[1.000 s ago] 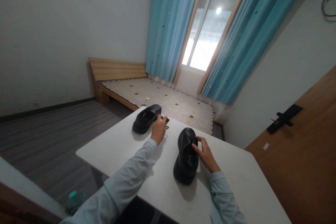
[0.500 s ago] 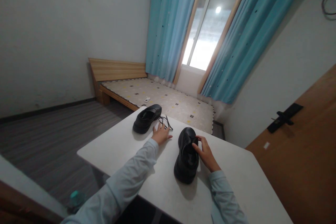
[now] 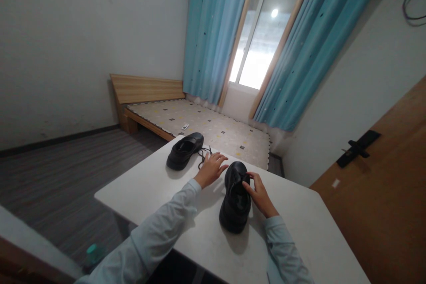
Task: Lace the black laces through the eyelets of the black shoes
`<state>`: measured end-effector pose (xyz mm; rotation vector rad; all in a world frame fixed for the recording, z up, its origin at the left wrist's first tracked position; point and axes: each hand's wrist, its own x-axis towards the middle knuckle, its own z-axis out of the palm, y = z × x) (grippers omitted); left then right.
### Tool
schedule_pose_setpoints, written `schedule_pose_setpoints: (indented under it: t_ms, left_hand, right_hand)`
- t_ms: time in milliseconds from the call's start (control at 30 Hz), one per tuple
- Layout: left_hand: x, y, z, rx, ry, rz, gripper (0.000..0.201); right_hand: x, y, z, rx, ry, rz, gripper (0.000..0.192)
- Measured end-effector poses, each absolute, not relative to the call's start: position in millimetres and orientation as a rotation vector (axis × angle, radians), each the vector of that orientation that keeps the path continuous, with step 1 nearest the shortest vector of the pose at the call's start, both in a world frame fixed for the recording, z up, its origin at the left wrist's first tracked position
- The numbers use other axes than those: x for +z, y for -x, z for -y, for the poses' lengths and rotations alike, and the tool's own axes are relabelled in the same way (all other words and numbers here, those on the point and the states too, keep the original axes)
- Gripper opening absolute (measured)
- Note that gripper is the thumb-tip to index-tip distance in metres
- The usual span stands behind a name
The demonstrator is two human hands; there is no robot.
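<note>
1. The right hand pinches the near shoe at its upper, on the table.
2. The left hand, fingers spread, hovers left of this shoe, holding nothing.
3. The lace and the far shoe lie beyond it.

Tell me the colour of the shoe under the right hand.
Black; the shoe shows best in the head view.

Near shoe black, glossy; far shoe black too, with a black lace beside it. Table plain white. Sleeves pale blue-grey. Curtains turquoise with small dark dots. Mattress cream, dotted with yellow and dark squares. Headboard light wood, floor grey striped, door brown.
</note>
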<state>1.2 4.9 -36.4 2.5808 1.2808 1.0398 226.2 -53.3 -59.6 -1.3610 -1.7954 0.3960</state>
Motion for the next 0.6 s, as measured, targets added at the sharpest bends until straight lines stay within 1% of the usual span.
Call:
schedule_pose_setpoints:
  t_ms: [200,267,367,467,600]
  left_hand:
    - [-21.9,-13.8,23.3,1.069,-2.596,-0.671,0.037]
    - [-20.8,-17.8,31.3,1.100,-2.596,-0.528,0.035]
    - [-21.2,-23.0,40.2,1.197,-2.581,-0.351,0.026]
    - [-22.6,-24.9,45.4,1.148,-2.616,-0.259,0.030]
    - [-21.9,-23.0,49.3,0.894,-2.716,-0.357,0.034]
  right_hand:
    - [-61.1,-227.9,50.9,0.397,1.377,1.802,0.039]
    - [-61.1,-227.7,50.4,0.400,1.370,1.803,0.039]
    - [-60.8,-226.1,50.1,0.407,1.363,1.803,0.038]
    - [-60.3,-223.9,50.4,0.394,1.368,1.800,0.036]
    - [-59.3,-222.3,51.2,0.401,1.374,1.804,0.036]
